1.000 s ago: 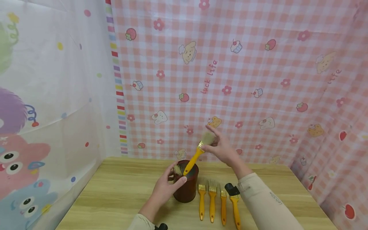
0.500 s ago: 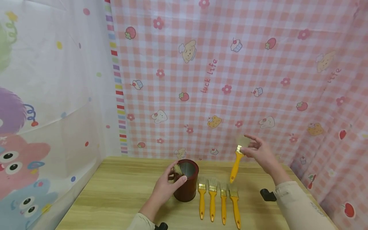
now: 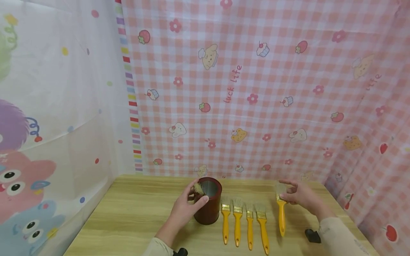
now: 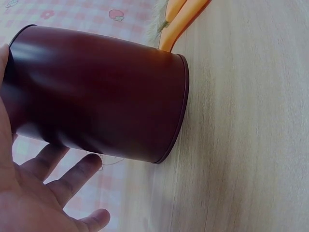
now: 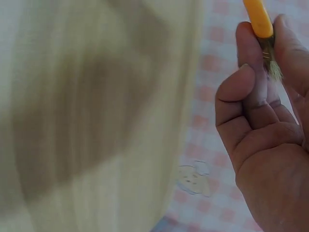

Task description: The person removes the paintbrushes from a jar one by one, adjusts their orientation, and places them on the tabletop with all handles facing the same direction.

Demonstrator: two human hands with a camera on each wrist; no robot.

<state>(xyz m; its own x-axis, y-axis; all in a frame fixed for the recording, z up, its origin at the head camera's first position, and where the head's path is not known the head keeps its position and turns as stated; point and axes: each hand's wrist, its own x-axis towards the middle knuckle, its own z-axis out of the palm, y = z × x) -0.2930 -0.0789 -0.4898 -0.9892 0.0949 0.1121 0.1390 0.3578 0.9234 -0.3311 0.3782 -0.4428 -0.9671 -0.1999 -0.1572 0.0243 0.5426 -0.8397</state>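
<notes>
My left hand (image 3: 185, 204) holds a dark red can (image 3: 208, 213) near its rim, at the can's left side. The can stands upright on the table, and bristles (image 3: 198, 188) of a paintbrush show inside its mouth. In the left wrist view the can (image 4: 101, 92) appears sideways, with several fingers spread below it. To the right, my right hand (image 3: 301, 197) pinches a yellow-handled paintbrush (image 3: 281, 217) near its metal band, handle toward me. That brush (image 5: 260, 21) shows between thumb and fingers in the right wrist view. I cannot tell whether its handle touches the table.
Several yellow-handled paintbrushes (image 3: 237, 227) lie in a row right of the can, bristles away from me. The wooden table (image 3: 128, 213) meets a pink checked curtain (image 3: 256, 117) at the back. A white patterned curtain (image 3: 80, 124) hangs on the left.
My right hand has lifted the paintbrush out from over the can, carried it right and lowered it toward the table beyond the row. The left hand and can have stayed put.
</notes>
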